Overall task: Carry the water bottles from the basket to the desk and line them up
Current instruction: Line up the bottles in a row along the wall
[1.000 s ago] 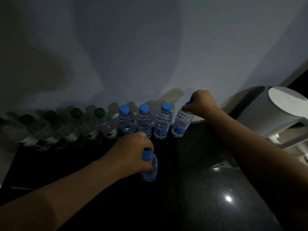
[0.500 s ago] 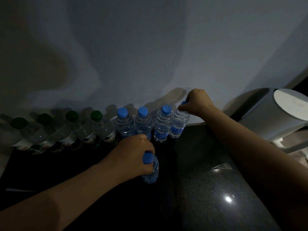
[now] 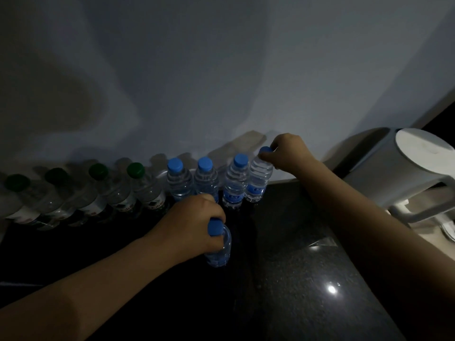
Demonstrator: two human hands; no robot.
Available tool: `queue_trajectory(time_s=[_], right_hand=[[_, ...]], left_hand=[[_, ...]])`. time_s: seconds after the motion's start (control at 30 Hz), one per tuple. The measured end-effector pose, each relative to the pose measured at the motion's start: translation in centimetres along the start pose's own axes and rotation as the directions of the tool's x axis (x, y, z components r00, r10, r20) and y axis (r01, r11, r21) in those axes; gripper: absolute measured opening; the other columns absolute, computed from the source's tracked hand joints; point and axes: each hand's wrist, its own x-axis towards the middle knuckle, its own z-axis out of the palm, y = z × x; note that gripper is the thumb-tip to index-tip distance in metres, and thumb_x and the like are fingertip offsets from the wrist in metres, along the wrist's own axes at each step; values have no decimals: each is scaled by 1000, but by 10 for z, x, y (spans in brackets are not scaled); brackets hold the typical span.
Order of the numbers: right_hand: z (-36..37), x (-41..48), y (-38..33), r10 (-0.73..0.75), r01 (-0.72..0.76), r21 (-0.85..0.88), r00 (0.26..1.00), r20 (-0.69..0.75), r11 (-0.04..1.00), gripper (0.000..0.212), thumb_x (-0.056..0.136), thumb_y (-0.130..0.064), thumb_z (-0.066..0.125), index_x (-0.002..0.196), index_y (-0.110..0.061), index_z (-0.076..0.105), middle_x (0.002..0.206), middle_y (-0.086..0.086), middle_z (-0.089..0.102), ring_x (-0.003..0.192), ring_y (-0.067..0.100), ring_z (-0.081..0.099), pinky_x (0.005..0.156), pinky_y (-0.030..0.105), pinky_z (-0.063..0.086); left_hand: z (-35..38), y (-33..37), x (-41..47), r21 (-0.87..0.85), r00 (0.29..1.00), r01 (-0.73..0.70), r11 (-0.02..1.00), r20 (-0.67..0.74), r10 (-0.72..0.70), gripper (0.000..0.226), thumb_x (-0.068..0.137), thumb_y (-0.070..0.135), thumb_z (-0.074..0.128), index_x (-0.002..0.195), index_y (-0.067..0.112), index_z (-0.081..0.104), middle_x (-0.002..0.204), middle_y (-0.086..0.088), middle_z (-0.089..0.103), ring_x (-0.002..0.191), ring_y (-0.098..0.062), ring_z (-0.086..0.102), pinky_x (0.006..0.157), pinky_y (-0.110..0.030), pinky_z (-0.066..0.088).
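Observation:
A row of water bottles stands along the wall on the dark desk [image 3: 295, 254]. Several green-capped bottles [image 3: 145, 190] fill the left part, and three blue-capped bottles [image 3: 234, 185] follow to their right. My right hand [image 3: 289, 152] grips the neck and cap of a blue-capped bottle [image 3: 258, 179] at the right end of the row, touching its neighbour. My left hand [image 3: 194, 222] is closed around the top of another blue-capped bottle [image 3: 219, 247], which stands on the desk in front of the row. The basket is out of sight.
A white kettle [image 3: 403, 173] with a handle stands at the right, close to the wall [image 3: 221, 70]. A small clear scrap of plastic [image 3: 322, 242] lies on the desk right of the bottles. The room is dim.
My right hand has pushed its bottle leftward until it stands tight against the last blue-capped bottle in the row. My left hand has stayed closed on the front bottle, nearly still.

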Motion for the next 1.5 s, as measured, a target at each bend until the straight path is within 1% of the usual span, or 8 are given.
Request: queue_trajectory(time_s=[0.13, 0.33, 0.43, 0.57, 0.8, 0.97, 1.2, 1.5], right_hand=[[-7, -24, 19, 10, -10, -72, 1000, 2, 997, 37, 87, -32, 66, 108, -2, 61, 100, 10, 64, 89, 22, 61, 76, 30, 51], [-3, -84, 73, 89, -75, -119, 990, 113, 990, 29, 86, -29, 67, 103, -6, 63, 103, 10, 65, 85, 17, 57, 73, 29, 48], [2, -114, 98, 150, -131, -122, 976, 160, 984, 31, 86, -32, 66, 107, -9, 63, 106, 8, 64, 95, 20, 61, 85, 36, 53], [9, -143, 123, 224, -212, -88, 960, 165, 973, 30, 86, -34, 66, 107, -13, 62, 103, 4, 63, 92, 17, 61, 82, 33, 54], [21, -159, 146, 286, -289, 5, 949, 135, 957, 28, 84, -34, 67, 104, -15, 63, 99, 1, 64, 86, 13, 61, 73, 27, 53], [29, -158, 152, 318, -323, 26, 942, 107, 946, 28, 82, -34, 67, 101, -14, 65, 97, 3, 66, 86, 16, 62, 74, 30, 53], [35, -156, 159, 342, -349, 56, 934, 104, 936, 27, 82, -32, 66, 100, -12, 65, 97, 4, 67, 88, 18, 63, 79, 36, 55], [45, -149, 163, 356, -366, 93, 928, 110, 926, 29, 84, -32, 66, 103, -11, 65, 96, 5, 66, 86, 16, 63, 78, 35, 55]], left_hand=[[-3, 10, 12, 30, 999, 3, 1000, 34, -4, 17, 65, 25, 74, 82, 23, 71, 85, 10, 56, 79, -5, 56, 71, -26, 48], [-10, 34, 47, 82, 999, -42, 996, 36, 39, 17, 62, 26, 75, 77, 22, 71, 74, 10, 59, 69, -5, 56, 62, -24, 45], [-12, 50, 71, 107, 999, -44, 993, -2, 45, 15, 60, 28, 78, 70, 22, 69, 61, 11, 55, 59, -6, 52, 56, -23, 39], [-11, 74, 100, 125, 994, -102, 987, -25, 106, 14, 62, 25, 79, 68, 16, 69, 59, 12, 53, 59, -6, 52, 56, -23, 37], [-4, 98, 156, 129, 989, -140, 982, -19, 143, 20, 66, 23, 80, 81, 12, 73, 82, 1, 70, 77, -15, 64, 71, -32, 54], [9, 105, 188, 124, 983, -181, 976, 28, 179, 28, 67, 12, 78, 94, 12, 72, 98, -2, 68, 87, -17, 63, 77, -30, 53], [19, 101, 214, 190, 961, -268, 944, 124, 248, 27, 69, 12, 76, 94, 16, 68, 98, 3, 58, 86, -13, 57, 71, -23, 43], [19, 90, 244, 297, 914, -388, 873, 246, 323, 25, 72, 14, 73, 97, 20, 69, 96, 7, 55, 90, -12, 54, 75, -24, 41]])
